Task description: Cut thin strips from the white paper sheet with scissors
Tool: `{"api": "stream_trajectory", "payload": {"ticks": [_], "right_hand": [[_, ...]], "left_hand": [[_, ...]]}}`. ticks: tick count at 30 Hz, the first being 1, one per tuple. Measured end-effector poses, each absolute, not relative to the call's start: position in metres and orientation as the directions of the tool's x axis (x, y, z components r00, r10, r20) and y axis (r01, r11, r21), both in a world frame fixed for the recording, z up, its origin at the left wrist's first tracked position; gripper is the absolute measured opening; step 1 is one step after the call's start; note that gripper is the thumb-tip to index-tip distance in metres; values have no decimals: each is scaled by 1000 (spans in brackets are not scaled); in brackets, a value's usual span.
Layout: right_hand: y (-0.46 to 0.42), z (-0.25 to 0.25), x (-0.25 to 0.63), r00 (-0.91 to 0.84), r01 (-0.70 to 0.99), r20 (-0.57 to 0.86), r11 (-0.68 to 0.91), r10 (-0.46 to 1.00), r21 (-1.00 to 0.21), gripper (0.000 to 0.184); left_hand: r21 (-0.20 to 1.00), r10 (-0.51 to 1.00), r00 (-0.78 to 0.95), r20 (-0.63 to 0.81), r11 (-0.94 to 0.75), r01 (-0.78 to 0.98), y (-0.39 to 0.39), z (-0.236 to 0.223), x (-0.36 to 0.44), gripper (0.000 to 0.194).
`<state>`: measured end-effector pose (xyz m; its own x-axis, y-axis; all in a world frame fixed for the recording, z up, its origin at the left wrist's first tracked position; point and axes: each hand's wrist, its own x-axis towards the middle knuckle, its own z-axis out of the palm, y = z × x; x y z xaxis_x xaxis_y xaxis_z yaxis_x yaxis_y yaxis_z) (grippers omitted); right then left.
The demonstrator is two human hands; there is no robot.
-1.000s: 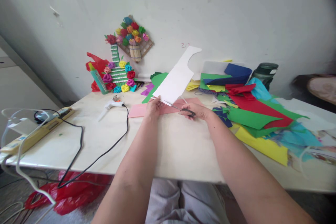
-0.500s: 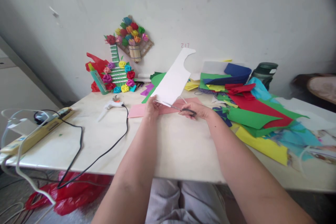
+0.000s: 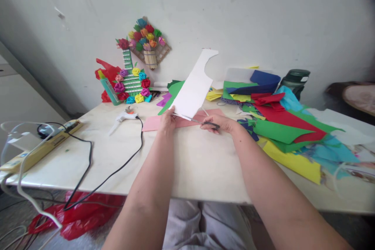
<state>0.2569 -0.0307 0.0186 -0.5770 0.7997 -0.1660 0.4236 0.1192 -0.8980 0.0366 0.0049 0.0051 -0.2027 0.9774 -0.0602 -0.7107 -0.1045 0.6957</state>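
My left hand (image 3: 168,119) pinches the near-left corner of a white sheet of paper (image 3: 190,90), which tilts up over the table and has a curved notch in its right side. In my right hand (image 3: 219,122) are scissors (image 3: 209,124) with dark handles, their blades pointing left along the sheet's lower edge. Whether the blades are apart or together is too small to tell. Beneath the sheet lies pink paper (image 3: 150,123), with a green piece (image 3: 175,93) behind it.
To the left are a white glue gun (image 3: 124,116) with a black cord and a yellow power strip (image 3: 63,136). A flower-trimmed guitar shape (image 3: 133,84) stands by the wall beside a glue bottle (image 3: 109,88). Coloured sheets (image 3: 284,131) pile up on the right, near a dark bottle (image 3: 294,82).
The white sheet has shifted left, with its top end first dipping slightly and then rising. My left hand has moved a little left; my right hand with the scissors stays almost in place.
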Motion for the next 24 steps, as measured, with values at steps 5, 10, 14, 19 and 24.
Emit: {"api": "stream_trajectory", "payload": {"ticks": [5,10,14,19,24], "right_hand": [[-31,19,256,-580,423,-164,123,798,-898,34],[-31,19,255,-569,440,-164,131,806,-888,34],[-33,20,253,-562,449,-164,132,810,-884,33],[-33,21,251,-560,457,-160,141,813,-878,32],[-36,22,250,-561,456,-147,156,814,-876,32]], "left_hand": [[698,977,-206,-48,-115,-707,5,4,37,8],[693,975,-212,-59,-113,-712,6,4,37,7],[682,977,-208,-46,-121,-721,8,3,36,10],[668,980,-198,-36,-124,-734,9,2,36,11],[667,981,-194,-30,-125,-735,6,4,37,12]]}}
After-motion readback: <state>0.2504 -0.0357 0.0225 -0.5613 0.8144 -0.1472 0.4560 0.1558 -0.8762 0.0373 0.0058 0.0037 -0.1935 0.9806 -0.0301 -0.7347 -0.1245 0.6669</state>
